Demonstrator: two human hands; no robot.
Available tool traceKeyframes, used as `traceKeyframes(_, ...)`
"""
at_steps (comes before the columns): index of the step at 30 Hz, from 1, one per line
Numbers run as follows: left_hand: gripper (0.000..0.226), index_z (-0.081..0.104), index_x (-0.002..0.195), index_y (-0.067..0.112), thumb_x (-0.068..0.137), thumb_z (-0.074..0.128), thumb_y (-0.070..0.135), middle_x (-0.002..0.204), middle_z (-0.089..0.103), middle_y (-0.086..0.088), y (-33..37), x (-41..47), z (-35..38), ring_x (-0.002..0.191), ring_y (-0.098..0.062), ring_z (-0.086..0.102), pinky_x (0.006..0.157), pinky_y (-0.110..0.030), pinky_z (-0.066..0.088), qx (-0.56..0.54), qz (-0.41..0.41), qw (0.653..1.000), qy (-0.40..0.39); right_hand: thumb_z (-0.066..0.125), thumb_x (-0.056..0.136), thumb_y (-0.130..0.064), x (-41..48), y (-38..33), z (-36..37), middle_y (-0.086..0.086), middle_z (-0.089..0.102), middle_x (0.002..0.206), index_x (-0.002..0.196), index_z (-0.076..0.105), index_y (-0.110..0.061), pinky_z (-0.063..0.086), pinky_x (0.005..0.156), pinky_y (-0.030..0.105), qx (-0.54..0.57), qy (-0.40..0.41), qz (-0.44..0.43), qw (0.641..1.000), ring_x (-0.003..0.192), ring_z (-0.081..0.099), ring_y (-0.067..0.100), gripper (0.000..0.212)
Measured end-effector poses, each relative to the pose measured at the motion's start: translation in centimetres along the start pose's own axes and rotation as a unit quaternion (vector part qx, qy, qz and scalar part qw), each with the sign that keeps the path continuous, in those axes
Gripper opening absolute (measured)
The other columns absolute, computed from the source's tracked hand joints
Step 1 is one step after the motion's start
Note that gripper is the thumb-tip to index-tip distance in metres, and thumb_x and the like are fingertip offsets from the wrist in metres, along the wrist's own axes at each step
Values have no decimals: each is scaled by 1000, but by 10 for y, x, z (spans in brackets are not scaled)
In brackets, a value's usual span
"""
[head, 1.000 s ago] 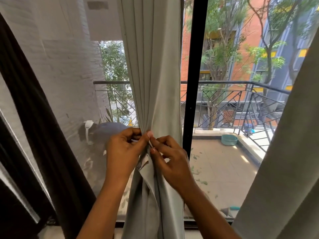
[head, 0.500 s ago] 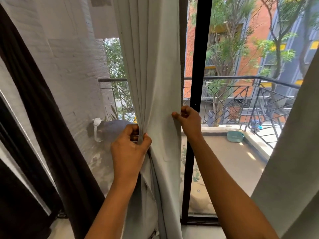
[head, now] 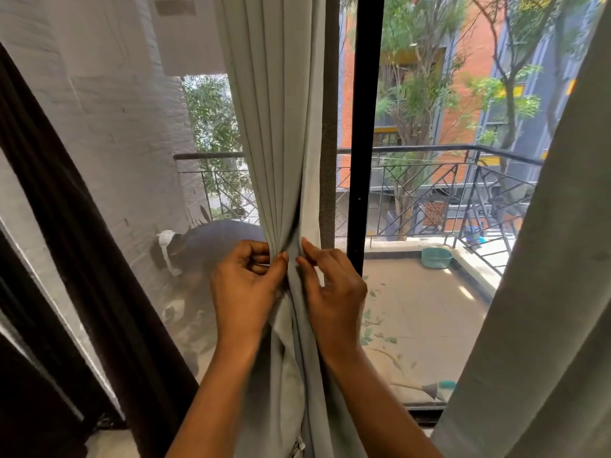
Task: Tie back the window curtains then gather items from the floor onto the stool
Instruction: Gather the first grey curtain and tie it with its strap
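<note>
Where the pale grey curtain (head: pixel 281 127) hangs gathered in front of the window, its folds narrow to a waist right between my two hands, and below that waist the cloth falls loose between my forearms. My left hand (head: pixel 246 289) sits on the left side of the bundle, its grip closed on the pleats: the thumb presses across the front of the folds and the curled fingers hook in from the side, so the cloth is pinched tight there. My right hand (head: pixel 334 292) is on the right side of the same bundle, just beside the left, the thumb tips nearly meeting. Its grip is pinched together on the curtain's right edge, index finger (head: pixel 305 247) pointing up along the fabric and thumb pressing toward it, the other fingers bent loosely behind. Whether a tie-back cord is in either grip I cannot tell.

Just right of the bundle stands the black window frame (head: pixel 365 127). At the far right hangs a second grey curtain (head: pixel 545 292), well apart from my hands, and a dark curtain (head: pixel 82 259) slants down the left. Beyond the glass a balcony railing (head: pixel 446 150) runs across, with a teal basin (head: pixel 436 257) on the balcony floor.
</note>
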State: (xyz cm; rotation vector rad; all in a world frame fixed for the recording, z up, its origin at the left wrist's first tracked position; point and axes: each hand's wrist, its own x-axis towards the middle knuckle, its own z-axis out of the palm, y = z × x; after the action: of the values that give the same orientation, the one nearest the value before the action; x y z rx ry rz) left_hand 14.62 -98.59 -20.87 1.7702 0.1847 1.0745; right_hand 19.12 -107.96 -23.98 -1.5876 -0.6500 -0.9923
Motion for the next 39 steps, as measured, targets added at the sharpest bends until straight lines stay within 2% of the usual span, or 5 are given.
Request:
traceKeyframes(10,18,69,94,1,79,72,10,79,71,-9,-9,2,-2,69,-13,69,68,-22,57,-119,-65,990,-46,67,85,-9,-1,1,-2,0,68,91,110,70,-9,54,70,17,125,-60,66,988,87,63,1,26)
traceKeyframes(17,21,71,72,25,80,68,5,72,73,2,-12,5,-7,71,-10,70,66,-20,55,-164,-82,981,-67,69,83,-8,-2,5,-6,-7,60,95,115,66,-12,51,67,10,143,-126,65,980,92,61,-2,32)
traceKeyframes(25,33,72,95,10,71,70,33,86,73,-9,-13,2,-7,85,-24,70,85,-46,56,-126,-80,987,-52,69,82,-5,-2,13,-3,-11,63,85,111,67,-17,50,67,10,144,-98,87,981,82,63,1,31)
traceKeyframes(32,29,70,90,20,65,72,34,76,73,9,-10,-1,-6,70,-7,69,68,-22,57,-106,-56,992,-49,67,85,-8,10,21,-5,-1,64,82,107,70,-12,48,71,9,156,-159,84,971,80,63,5,23)
traceKeyframes(39,32,72,84,13,72,74,43,67,69,-1,-11,5,-6,61,-16,67,61,-37,58,-22,-19,999,-17,62,88,-21,6,30,-1,-7,58,88,109,69,-16,51,74,19,148,-238,39,959,84,60,8,23)
